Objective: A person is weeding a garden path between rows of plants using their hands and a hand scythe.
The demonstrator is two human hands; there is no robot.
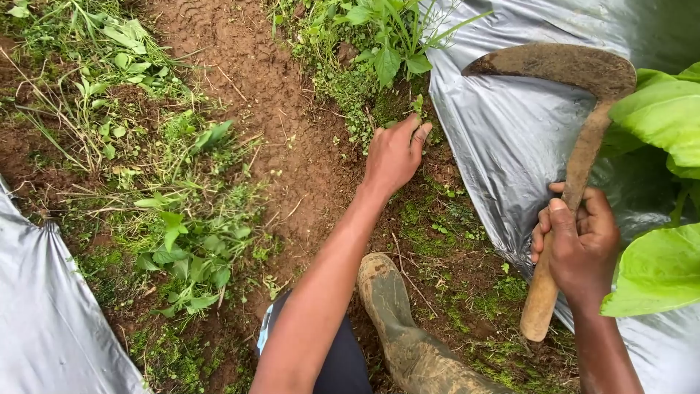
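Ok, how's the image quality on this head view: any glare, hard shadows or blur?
Head view: soft, even daylight with no hard shadows; pale sheen on the silver plastic mulch sheet; left hand among the weeds and right hand gripping the sickle look sharp; slight wide-angle stretch at the edges.
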